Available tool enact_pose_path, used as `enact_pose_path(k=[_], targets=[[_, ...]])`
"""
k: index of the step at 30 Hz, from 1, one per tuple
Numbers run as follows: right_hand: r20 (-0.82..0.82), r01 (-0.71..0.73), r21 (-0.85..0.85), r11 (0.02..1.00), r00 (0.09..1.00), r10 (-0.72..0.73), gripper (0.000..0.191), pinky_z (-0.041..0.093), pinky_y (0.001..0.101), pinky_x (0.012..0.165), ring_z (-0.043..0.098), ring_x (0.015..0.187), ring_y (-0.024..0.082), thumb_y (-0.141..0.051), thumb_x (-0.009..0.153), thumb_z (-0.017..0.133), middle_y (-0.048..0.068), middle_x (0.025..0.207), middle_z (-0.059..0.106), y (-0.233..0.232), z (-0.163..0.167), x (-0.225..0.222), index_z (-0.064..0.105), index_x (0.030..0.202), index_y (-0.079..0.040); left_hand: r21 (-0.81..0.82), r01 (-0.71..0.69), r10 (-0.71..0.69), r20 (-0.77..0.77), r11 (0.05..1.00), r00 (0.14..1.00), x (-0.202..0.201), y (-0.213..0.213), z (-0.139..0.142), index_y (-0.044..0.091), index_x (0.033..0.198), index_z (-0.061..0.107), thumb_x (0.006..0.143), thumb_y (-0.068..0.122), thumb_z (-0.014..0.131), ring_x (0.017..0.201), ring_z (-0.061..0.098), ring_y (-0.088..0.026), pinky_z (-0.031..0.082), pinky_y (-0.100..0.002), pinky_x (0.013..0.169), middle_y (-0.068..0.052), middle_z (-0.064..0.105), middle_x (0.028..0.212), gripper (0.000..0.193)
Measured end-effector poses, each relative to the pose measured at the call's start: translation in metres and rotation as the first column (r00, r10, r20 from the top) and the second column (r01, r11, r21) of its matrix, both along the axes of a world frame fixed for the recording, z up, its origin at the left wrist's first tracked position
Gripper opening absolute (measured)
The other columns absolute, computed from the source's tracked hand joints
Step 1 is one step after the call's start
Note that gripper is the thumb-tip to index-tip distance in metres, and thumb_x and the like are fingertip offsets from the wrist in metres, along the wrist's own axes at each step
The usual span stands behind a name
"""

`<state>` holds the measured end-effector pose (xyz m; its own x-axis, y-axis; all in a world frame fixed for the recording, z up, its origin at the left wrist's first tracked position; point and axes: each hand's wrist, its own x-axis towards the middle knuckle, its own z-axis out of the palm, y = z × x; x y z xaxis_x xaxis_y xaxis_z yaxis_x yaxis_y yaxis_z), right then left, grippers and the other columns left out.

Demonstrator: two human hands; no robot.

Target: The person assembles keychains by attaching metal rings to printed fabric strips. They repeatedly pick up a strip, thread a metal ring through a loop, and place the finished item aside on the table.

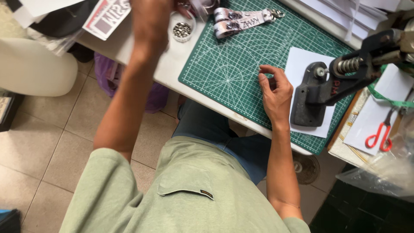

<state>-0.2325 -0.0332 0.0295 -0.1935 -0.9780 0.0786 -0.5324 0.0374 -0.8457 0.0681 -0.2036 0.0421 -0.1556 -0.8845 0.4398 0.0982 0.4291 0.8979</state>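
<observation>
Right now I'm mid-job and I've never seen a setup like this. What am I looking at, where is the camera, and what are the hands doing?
This is one picture from a camera on the person's head, looking down past their green shirt to a white table. There is no robot, only two bare hands. On the table lies a green cutting mat. The right hand rests on the mat with fingers curled; whether it pinches anything small is too hard to tell. Beside it stands a black hand press on a white sheet. The left hand is raised near the top edge, blurred, beside a small dish of metal studs; what it holds is unclear. Printed fabric straps lie at the mat's far end. Red-handled scissors lie at the right.
</observation>
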Motion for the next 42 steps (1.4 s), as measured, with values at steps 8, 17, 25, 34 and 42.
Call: enact_pose_path(k=[8,17,25,34,42], targets=[[0.561,-0.218,0.016,0.976,0.810,0.172,0.034,0.054,0.0259,0.100,0.066,0.115,0.010,-0.016,0.106,0.066,0.007,0.121,0.071,0.001,0.021,0.014,0.059,0.135,-0.002,0.371,0.225,-0.161,-0.195,0.901,0.967,-0.100,0.091,0.008,0.003,0.102,0.071,0.105,0.024,0.066,0.077,0.073,-0.007,0.058,-0.022,0.055,-0.004,0.074,0.089,0.022],[0.351,-0.253,0.264,0.931,0.924,0.152,0.021,0.054,0.0229,0.068,0.065,0.076,0.008,-0.013,0.103,0.068,0.005,0.093,0.073,-0.009,0.025,0.015,0.072,0.120,-0.002,0.427,-0.141,0.057,0.203,0.893,0.978,-0.082,0.134,-0.014,0.003,0.090,0.075,0.100,0.024,0.071,0.059,0.066,-0.005,0.048,-0.022,0.051,-0.003,0.071,0.070,0.024],[-0.214,-0.300,0.092,0.949,0.925,0.313,0.015,0.055,0.0316,0.068,0.068,0.076,0.018,-0.006,0.099,0.072,0.010,0.096,0.071,-0.013,0.028,0.028,0.076,0.114,-0.004,0.350,-0.285,0.065,0.526,0.892,0.848,-0.047,0.147,-0.003,0.006,0.086,0.082,0.098,0.029,0.073,0.048,0.060,-0.010,0.042,-0.029,0.046,-0.006,0.071,0.062,0.028],[-0.528,-0.200,0.020,0.980,0.830,0.180,0.021,0.057,0.0394,0.072,0.072,0.082,0.028,-0.010,0.100,0.072,0.014,0.110,0.070,-0.006,0.040,0.024,0.073,0.120,-0.003,-0.445,-0.351,0.564,0.592,0.824,0.575,0.032,0.086,0.001,0.005,0.106,0.076,0.104,0.014,0.070,0.077,0.071,-0.024,0.050,-0.039,0.066,-0.009,0.074,0.090,0.011],[-0.530,-0.193,-0.076,0.978,0.839,0.125,0.016,0.058,0.0395,0.081,0.074,0.092,0.028,-0.007,0.108,0.067,0.012,0.110,0.075,-0.001,0.027,0.015,0.072,0.123,-0.004,-0.545,-0.080,0.543,0.788,0.835,0.290,0.054,0.045,-0.015,0.008,0.091,0.073,0.084,0.013,0.080,0.073,0.067,-0.030,0.048,-0.045,0.066,-0.011,0.068,0.081,0.011]])
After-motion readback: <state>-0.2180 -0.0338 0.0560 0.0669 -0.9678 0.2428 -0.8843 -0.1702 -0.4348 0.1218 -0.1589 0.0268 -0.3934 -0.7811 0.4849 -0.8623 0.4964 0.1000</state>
